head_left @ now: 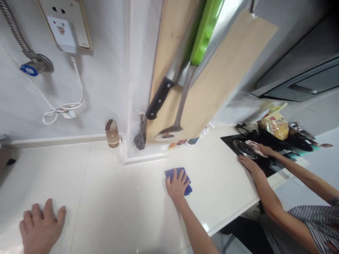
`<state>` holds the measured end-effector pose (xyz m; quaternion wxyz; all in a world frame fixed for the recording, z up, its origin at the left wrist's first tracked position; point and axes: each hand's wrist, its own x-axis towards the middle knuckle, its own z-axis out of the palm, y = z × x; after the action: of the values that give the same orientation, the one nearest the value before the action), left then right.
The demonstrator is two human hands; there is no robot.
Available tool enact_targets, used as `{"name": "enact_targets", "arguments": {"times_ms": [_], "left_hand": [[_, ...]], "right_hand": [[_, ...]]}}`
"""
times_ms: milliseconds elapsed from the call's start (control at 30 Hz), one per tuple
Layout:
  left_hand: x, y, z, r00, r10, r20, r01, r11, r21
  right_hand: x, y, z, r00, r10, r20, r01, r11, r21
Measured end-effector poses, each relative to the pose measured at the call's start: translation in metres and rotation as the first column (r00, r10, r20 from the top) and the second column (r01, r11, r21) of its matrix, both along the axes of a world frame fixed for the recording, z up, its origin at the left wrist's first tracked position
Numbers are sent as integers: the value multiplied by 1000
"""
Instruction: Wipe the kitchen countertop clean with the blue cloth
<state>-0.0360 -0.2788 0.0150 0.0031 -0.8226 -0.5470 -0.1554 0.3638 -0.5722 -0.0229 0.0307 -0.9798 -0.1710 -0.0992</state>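
Note:
My right hand (pixel 177 185) lies flat on a folded blue cloth (pixel 188 190) on the white countertop (pixel 116 197), its fingers spread over it. The cloth shows past the fingertips and along the right side of the hand. At the lower left, my left hand (pixel 42 227) has its fingers apart over the countertop and holds nothing. Between the two hands is a stretch of pale counter with a thin seam. A small brown-tinted bottle (pixel 112 134) stands against the wall, beyond both hands.
A knife (pixel 160 98), a green-handled spatula (pixel 205 35) and a steel wool scrubber (pixel 140 139) hang at a wooden board. At right, another person's hands (pixel 250 164) are at a black stove (pixel 230 143), one with a pinkish cloth (pixel 254 146). A plugged-in charger (pixel 62 35) is upper left.

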Motion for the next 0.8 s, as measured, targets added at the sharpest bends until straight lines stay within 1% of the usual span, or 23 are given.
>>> {"name": "enact_targets", "arguments": {"times_ms": [67,167,233,333,433,500,567,633,700,767,800], "left_hand": [[3,-2,4,995,-49,89,43,997,62],[6,-2,6,991,-57,123,45,994,100],[5,0,5,994,-44,99,36,996,77],[0,2,-2,999,-25,47,24,1000,15],[-4,3,-8,999,-16,44,16,1000,5],[-6,3,-12,998,-16,57,15,1000,16],[-7,3,-14,998,-9,64,8,1000,24],[-7,3,-15,998,7,60,-9,1000,18],[-7,3,-15,998,27,52,-27,1000,4],[-7,2,-16,998,30,47,-30,1000,-3],[-7,2,-17,998,29,50,-28,1000,-1]], "right_hand": [[11,20,4,999,22,-36,-21,999,28],[25,43,5,997,37,-67,-31,997,77],[33,53,3,997,47,-60,-40,994,104],[42,60,1,998,46,-37,-40,990,132],[39,67,3,999,29,-40,-21,983,182],[22,76,5,997,37,-64,-20,969,245],[-9,91,5,991,87,-102,-51,950,307],[-49,110,2,976,185,-117,-137,933,333],[-92,127,0,956,267,-119,-217,920,326],[-127,136,2,915,373,-153,-308,892,330],[-139,135,5,889,424,-173,-349,872,343]]}}
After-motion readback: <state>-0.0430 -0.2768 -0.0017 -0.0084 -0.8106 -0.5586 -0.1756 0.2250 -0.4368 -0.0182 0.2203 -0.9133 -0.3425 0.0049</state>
